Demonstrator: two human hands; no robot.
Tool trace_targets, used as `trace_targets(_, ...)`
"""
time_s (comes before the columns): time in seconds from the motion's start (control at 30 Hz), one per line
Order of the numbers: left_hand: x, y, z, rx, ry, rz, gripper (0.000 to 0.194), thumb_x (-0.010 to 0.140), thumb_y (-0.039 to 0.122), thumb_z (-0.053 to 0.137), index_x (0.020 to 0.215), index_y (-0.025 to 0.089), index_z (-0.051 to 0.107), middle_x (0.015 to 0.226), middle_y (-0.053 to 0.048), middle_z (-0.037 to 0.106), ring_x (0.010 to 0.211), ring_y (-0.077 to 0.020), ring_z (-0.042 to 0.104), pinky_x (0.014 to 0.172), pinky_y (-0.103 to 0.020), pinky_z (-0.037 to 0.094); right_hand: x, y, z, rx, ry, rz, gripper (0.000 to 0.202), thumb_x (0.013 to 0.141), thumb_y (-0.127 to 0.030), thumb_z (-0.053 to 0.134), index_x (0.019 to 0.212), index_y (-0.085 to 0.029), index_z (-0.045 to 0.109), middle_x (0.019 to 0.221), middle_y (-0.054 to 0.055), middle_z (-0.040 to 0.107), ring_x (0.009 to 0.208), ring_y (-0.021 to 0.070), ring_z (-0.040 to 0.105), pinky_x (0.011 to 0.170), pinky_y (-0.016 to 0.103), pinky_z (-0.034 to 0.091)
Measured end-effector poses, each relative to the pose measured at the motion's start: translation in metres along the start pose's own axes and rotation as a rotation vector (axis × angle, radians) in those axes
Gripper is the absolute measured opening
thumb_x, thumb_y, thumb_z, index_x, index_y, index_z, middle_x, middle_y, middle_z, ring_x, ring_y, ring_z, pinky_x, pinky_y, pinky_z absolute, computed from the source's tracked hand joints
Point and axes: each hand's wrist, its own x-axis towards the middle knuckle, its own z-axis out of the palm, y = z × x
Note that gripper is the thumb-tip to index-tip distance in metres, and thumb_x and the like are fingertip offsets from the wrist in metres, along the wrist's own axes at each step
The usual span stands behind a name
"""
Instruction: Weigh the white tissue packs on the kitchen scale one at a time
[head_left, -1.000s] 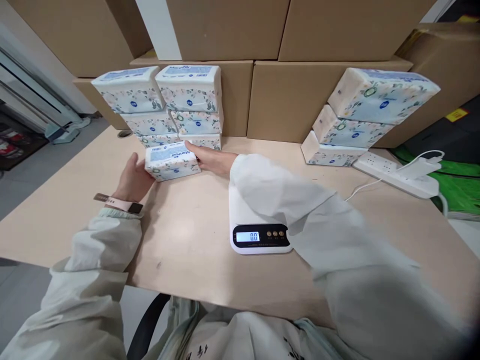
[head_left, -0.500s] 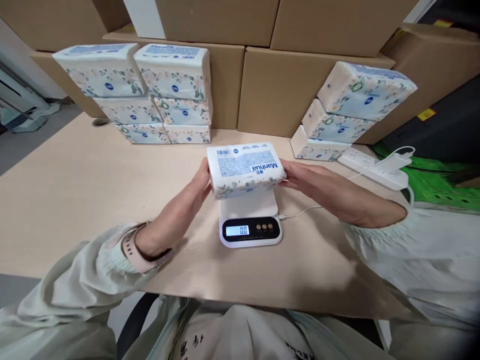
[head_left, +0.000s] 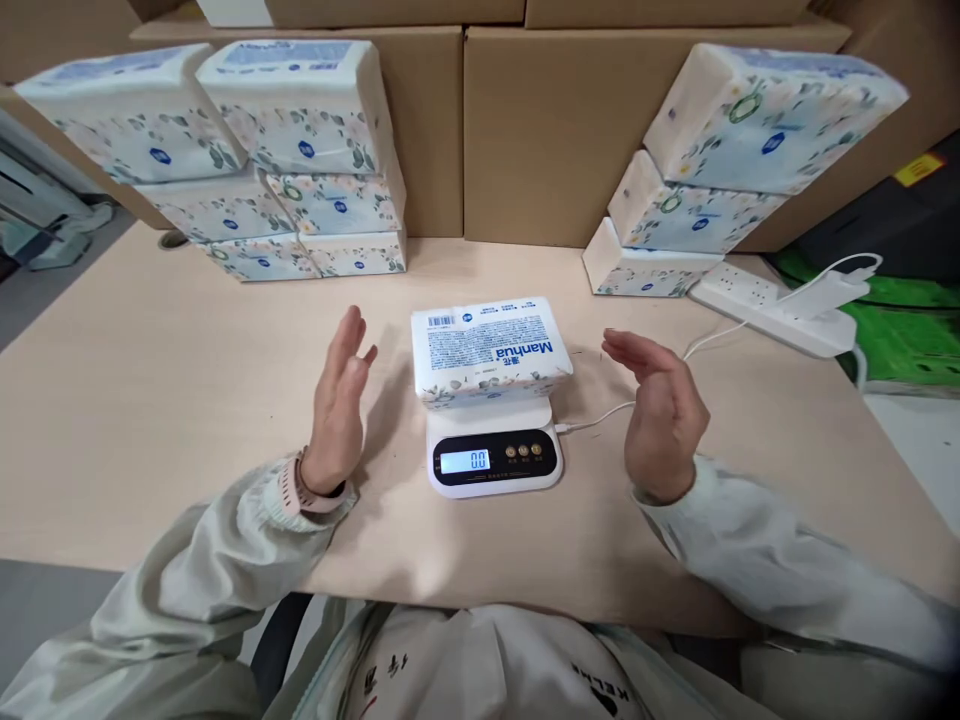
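A white tissue pack [head_left: 491, 350] printed "Manhua" rests on the platform of a white digital scale [head_left: 491, 412], covering its rear part. The lit display [head_left: 465, 461] reads 0.0, with several round buttons to its right. My left hand [head_left: 341, 405] is held to the left of the pack, apart from it, fingers extended and holding nothing. To the right of the pack, my right hand [head_left: 660, 415] is also empty, its fingers stretched out and clear of the pack.
Stacked tissue packs [head_left: 300, 150] stand at the back left, and another stack [head_left: 750, 150] at the back right. Beside that one lies a white power strip [head_left: 780, 312]; a thin cable [head_left: 600, 420] runs to the scale. Cardboard boxes [head_left: 540, 140] line the table's back.
Both hands have let go of the tissue pack and moved outward. The pack now sits on the scale, where it was held above it before. My view has shifted slightly.
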Motion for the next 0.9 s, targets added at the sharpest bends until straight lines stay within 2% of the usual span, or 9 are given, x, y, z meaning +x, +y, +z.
trace_targets(0.13, 0.001, -0.012, -0.007, -0.007, 0.128, 0.041, 0.05, 0.107, 0.063, 0.053, 0.145, 0.034, 0.067, 0.161, -0.008, 0.059, 0.152, -0.0316, 0.055, 0.121, -0.054, 0.052, -0.015, 0.019, -0.001, -0.104, -0.036, -0.127, 0.041, 0.109, -0.04, 0.049, 0.144, -0.031, 0.07, 0.134, 0.009, 0.077, 0.126, 0.0317, 0.073, 0.108, 0.058, 0.061)
trace_targets(0.27, 0.0, -0.015, -0.008, -0.046, 0.167, 0.056, 0.04, 0.107, 0.057, 0.054, 0.13, 0.031, 0.074, 0.138, -0.008, 0.072, 0.134, -0.0268, 0.066, 0.105, -0.045, 0.059, -0.012, 0.018, -0.001, -0.161, -0.033, -0.136, 0.043, 0.11, -0.047, 0.044, 0.139, -0.032, 0.071, 0.128, 0.01, 0.078, 0.122, 0.0339, 0.074, 0.104, 0.059, 0.063)
trace_targets(0.43, 0.002, -0.015, -0.005, -0.081, 0.205, 0.029, 0.037, 0.103, 0.057, 0.06, 0.121, 0.028, 0.076, 0.128, -0.008, 0.075, 0.121, -0.0255, 0.069, 0.094, -0.042, 0.06, -0.011, 0.014, 0.0, -0.195, -0.043, -0.122, 0.044, 0.111, -0.047, 0.039, 0.136, -0.034, 0.072, 0.123, 0.011, 0.079, 0.119, 0.0343, 0.075, 0.102, 0.059, 0.064)
trace_targets(0.63, 0.002, -0.01, -0.002, -0.069, 0.203, -0.01, 0.037, 0.102, 0.06, 0.059, 0.115, 0.03, 0.076, 0.129, -0.008, 0.075, 0.117, -0.0267, 0.07, 0.093, -0.045, 0.061, -0.01, 0.015, 0.001, -0.153, -0.039, -0.189, 0.041, 0.111, -0.036, 0.042, 0.138, -0.035, 0.073, 0.122, 0.007, 0.08, 0.116, 0.0304, 0.076, 0.097, 0.054, 0.065)
trace_targets(0.9, 0.0, -0.006, 0.0, -0.076, 0.186, -0.04, 0.037, 0.103, 0.061, 0.059, 0.116, 0.031, 0.077, 0.13, -0.008, 0.074, 0.115, -0.027, 0.071, 0.093, -0.047, 0.061, -0.009, 0.014, 0.001, -0.155, -0.049, -0.204, 0.041, 0.111, -0.034, 0.043, 0.137, -0.032, 0.073, 0.119, 0.008, 0.08, 0.111, 0.0288, 0.076, 0.094, 0.053, 0.065)
